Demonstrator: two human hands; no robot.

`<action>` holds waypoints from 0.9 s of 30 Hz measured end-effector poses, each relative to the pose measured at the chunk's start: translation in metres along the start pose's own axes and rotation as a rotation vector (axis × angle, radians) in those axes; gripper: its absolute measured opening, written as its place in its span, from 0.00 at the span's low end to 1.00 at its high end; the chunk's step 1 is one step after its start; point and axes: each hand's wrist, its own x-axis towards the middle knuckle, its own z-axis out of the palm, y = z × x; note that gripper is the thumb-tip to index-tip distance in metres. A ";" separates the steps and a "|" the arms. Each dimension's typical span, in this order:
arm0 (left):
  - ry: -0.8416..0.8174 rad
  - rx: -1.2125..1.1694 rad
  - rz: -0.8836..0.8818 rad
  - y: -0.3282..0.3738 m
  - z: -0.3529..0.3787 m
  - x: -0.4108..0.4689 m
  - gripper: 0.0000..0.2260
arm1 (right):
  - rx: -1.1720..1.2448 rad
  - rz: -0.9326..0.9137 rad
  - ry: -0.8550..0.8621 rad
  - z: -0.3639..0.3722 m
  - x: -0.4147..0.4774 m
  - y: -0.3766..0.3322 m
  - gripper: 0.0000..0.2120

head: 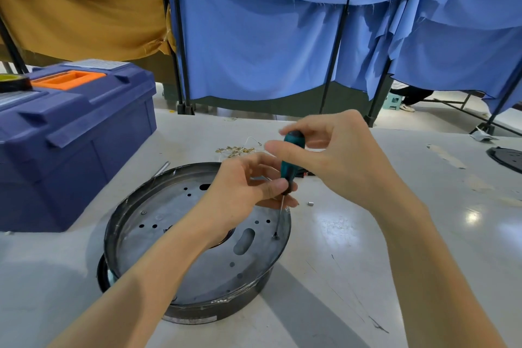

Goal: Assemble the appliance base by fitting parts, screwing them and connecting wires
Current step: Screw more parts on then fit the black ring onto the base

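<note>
A round dark appliance base (158, 237) with a grey perforated metal plate lies on the white table. A teal-handled screwdriver (291, 161) stands almost upright over it, its tip on a small screw (276, 236) near the plate's right rim. My right hand (339, 155) grips the top of the handle from the right. My left hand (245, 192) pinches the lower end of the handle and the shaft, reaching across the plate. Loose wires with brass terminals (236, 150) lie just behind the base.
A blue toolbox (70, 135) with an orange handle stands at the left, a tape roll (14, 83) on top. A small metal spacer (310, 203) lies right of the base. A dark round part (508, 158) sits at the right edge. Blue and tan cloth screens hang behind.
</note>
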 end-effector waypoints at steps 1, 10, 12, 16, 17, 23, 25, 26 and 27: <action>-0.009 0.007 -0.002 0.000 -0.001 -0.001 0.08 | 0.013 -0.001 -0.011 -0.002 0.000 0.001 0.15; -0.010 -0.009 -0.005 0.001 0.001 0.001 0.10 | -0.057 -0.001 0.053 -0.001 0.001 0.000 0.17; -0.013 -0.007 -0.003 0.001 -0.001 0.000 0.09 | -0.039 0.004 0.027 -0.002 0.000 0.002 0.13; -0.043 0.018 0.017 0.002 0.000 -0.001 0.15 | -0.048 0.020 -0.009 0.007 0.002 0.002 0.11; -0.042 0.022 0.027 0.001 0.001 -0.001 0.15 | -0.050 0.029 -0.006 0.009 0.003 0.002 0.12; -0.003 0.000 0.032 -0.001 -0.001 0.001 0.10 | -0.091 0.058 0.027 0.008 0.003 0.003 0.19; -0.031 -0.010 0.028 0.000 -0.002 0.001 0.12 | -0.050 0.014 0.012 0.005 0.003 0.002 0.20; -0.045 -0.006 0.032 0.000 -0.002 0.001 0.12 | -0.040 -0.015 0.017 0.003 0.003 0.001 0.18; -0.048 0.000 0.037 0.000 -0.001 0.001 0.12 | -0.045 -0.033 0.032 0.003 0.002 0.001 0.15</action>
